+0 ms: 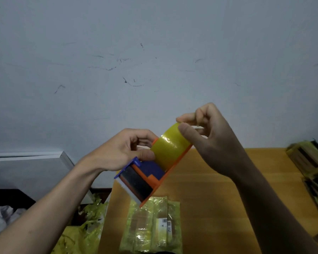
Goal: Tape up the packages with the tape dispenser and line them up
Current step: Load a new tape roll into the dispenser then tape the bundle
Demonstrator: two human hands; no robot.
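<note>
Tape dispenser [151, 173], one, held up in two hands.
Left hand [128, 149] grips its side; right hand [209, 132] pinches the tape roll [170, 146]; one package [151, 226] below.

An orange-and-blue tape dispenser [147, 177] with a yellowish tape roll [170, 146] is held tilted in the air above the table, blade end pointing down toward the camera. A package [151, 226] wrapped in yellow-green tape, barcode label visible, is laid flat on the wooden table just below. More wrapped packages [312, 162] are seen blurred at the right edge.
</note>
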